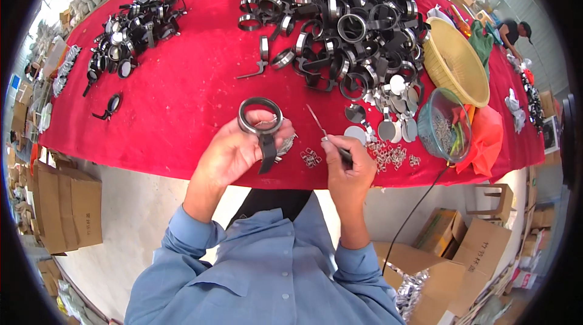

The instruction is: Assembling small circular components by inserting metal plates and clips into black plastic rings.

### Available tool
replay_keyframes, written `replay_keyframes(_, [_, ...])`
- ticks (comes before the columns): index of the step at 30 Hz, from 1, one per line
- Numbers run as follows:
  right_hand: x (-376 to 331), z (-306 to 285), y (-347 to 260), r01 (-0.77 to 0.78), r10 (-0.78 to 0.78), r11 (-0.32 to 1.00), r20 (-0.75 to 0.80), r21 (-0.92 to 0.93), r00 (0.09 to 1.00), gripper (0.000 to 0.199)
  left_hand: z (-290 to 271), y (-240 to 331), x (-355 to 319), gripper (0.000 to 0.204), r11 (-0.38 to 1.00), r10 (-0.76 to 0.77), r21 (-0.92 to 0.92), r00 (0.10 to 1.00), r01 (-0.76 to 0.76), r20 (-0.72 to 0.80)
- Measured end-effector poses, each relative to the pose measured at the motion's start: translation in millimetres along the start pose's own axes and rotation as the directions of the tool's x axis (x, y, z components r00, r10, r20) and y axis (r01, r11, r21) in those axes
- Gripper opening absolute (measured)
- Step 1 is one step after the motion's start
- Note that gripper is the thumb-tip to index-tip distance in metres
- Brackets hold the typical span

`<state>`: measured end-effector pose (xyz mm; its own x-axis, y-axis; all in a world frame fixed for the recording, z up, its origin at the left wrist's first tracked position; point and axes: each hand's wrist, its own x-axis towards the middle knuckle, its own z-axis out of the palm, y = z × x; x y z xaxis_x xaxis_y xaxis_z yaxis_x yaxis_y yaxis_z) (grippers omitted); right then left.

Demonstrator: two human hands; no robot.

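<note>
My left hand (226, 158) holds a black ring with a flat black tab (266, 147), its metal-lined opening tilted up toward me. The fingers pass beneath the ring and show through it. In my right hand (353, 167) is a thin pointed metal tool with a dark handle (314, 117), its tip apart from the ring. Small metal clips (388, 156) lie just beside the right hand, with a smaller cluster of clips (310, 158) between the hands. Several round silver discs with tabs (388, 129) rest beyond the right hand.
A large heap of black rings (340, 27) covers the back of the red-clothed table (206, 51). Farther left lies a smaller pile of ring pieces (130, 33). A yellow basket (455, 64) and a clear bowl (446, 127) stand at right. Another person (513, 34) is at the far right.
</note>
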<state>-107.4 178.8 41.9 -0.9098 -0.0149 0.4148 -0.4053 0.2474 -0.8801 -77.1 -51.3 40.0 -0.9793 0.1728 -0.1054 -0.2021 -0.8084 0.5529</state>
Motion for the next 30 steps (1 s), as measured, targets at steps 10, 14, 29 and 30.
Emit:
replay_keyframes(10, [-29,13,-14,0.314,-0.304,0.946,0.122,-0.076,0.945,0.024,41,-42,-37,0.03,0.932,0.002,0.36,0.991,0.045,-0.13])
replay_keyframes(14, [-36,13,-11,0.273,-0.265,0.961,0.133,-0.048,0.955,0.023,30,-49,-41,0.022,0.879,0.028,0.473,0.984,0.06,-0.176])
replay_keyframes(29, [-36,13,-15,0.247,-0.243,0.969,0.154,-0.007,0.958,0.018,27,-61,-41,0.012,0.866,0.184,0.491,0.973,-0.093,-0.139])
replay_keyframes(30, [-36,13,-14,0.246,-0.242,0.969,0.156,-0.007,0.958,0.018,27,-60,-41,0.012,0.868,0.179,0.488,0.973,-0.089,-0.142])
